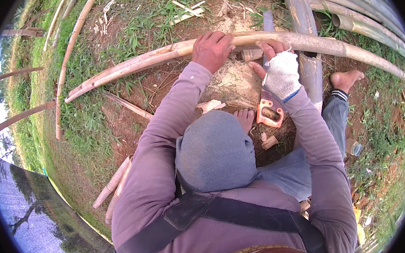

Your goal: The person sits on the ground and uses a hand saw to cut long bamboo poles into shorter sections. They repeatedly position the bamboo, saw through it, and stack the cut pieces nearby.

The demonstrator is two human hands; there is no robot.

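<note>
A long bamboo pole [328, 45] runs across in front of me, its left part showing two lengths side by side. My bare left hand [213, 50] is closed over its middle. To the right, my right hand [278, 72] wears a white knitted glove with bare fingertips; its fingers bend onto the pole's near edge, and the thumb points left. Below that hand sits a handsaw [270, 113] with an orange handle, free of my fingers; its blade passes under the pole. A thick grey bamboo piece [298, 11] lies crosswise beneath the pole.
Several cut bamboo poles [359, 24] are stacked at the far right. Sawdust [232, 84] and bamboo offcuts [269, 143] cover the soil near my foot [244, 119]. Split strips [69, 60] lie on the grass at left, and a clear cup [354, 148] is at right.
</note>
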